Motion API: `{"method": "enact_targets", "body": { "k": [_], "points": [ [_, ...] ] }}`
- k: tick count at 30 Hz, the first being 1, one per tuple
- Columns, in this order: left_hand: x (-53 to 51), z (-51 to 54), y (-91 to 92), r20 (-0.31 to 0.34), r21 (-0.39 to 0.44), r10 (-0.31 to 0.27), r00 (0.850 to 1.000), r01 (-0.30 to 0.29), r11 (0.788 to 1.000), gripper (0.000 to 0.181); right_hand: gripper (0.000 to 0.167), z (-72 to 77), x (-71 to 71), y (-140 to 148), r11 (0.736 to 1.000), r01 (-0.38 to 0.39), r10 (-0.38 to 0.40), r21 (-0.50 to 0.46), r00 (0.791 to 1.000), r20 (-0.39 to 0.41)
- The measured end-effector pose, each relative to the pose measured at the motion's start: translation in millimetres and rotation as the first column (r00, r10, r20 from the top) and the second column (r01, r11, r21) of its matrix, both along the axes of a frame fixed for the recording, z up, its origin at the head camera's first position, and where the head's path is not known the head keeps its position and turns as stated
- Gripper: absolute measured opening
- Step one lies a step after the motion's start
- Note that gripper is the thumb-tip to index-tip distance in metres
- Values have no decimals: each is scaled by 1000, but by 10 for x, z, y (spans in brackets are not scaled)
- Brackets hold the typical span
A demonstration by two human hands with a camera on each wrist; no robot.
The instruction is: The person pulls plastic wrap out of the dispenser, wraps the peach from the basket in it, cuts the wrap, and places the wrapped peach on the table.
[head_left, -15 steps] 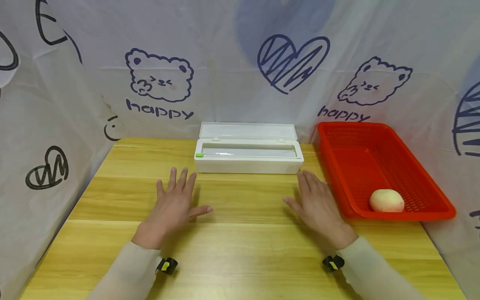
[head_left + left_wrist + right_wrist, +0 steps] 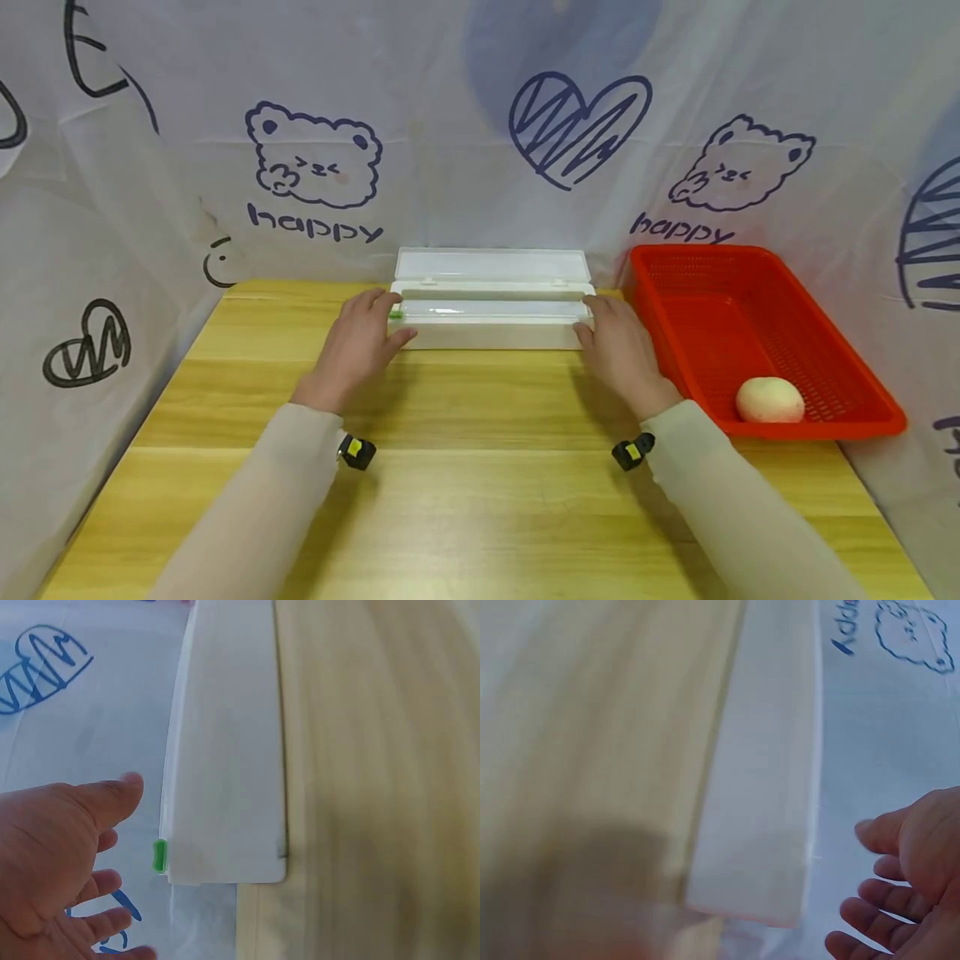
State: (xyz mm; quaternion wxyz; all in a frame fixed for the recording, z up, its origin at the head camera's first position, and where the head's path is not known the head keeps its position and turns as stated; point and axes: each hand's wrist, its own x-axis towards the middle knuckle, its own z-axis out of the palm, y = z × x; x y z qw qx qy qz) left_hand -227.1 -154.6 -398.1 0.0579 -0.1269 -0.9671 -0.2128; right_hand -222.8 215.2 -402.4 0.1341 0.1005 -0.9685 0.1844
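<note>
A white cling film dispenser box (image 2: 495,336) stands at the back of the table with its lid (image 2: 492,265) flipped up. Inside lies a roll of clear film (image 2: 491,308), and a green slider (image 2: 160,856) sits at the box's left end. My left hand (image 2: 354,343) hovers by that end, its fingers loosely bent. On the opposite side, my right hand (image 2: 621,346) is at the right end in a mirrored pose, thumb toward the front. In both wrist views a gap shows between the thumb and the box, and neither hand holds anything.
To the right a red plastic basket (image 2: 840,367) stands close beside my right hand, with a pale round peach-like item (image 2: 770,400) in its near end. A printed cloth (image 2: 442,125) hangs right behind the box. Bare wooden tabletop (image 2: 480,500) spreads in front.
Both hands have moved forward from the tabletop to the two ends of the dispenser box. Their fingers were spread or straight before and are now loosely bent. The box and basket look unmoved.
</note>
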Motion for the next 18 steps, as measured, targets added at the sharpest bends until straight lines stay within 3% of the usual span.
{"method": "enact_targets", "body": {
  "k": [4, 10, 14, 18],
  "points": [
    [-182, 30, -18, 121, 33, 20, 992, -24, 999, 61, 40, 140, -233, -30, 999, 33, -33, 7, 998, 61],
    [-346, -35, -69, 269, 107, 62, 961, -94, 990, 68, 39, 191, -471, -66, 998, 57, -61, 23, 979, 194],
    [-381, -88, -87, 315, 152, 85, 945, -139, 979, 70, 39, 163, -558, -94, 998, 53, -62, 43, 964, 257],
    [-394, -102, -77, 310, 183, 83, 947, -145, 972, 66, 39, 148, -593, -96, 997, 56, -70, 58, 957, 280]
  ]
}}
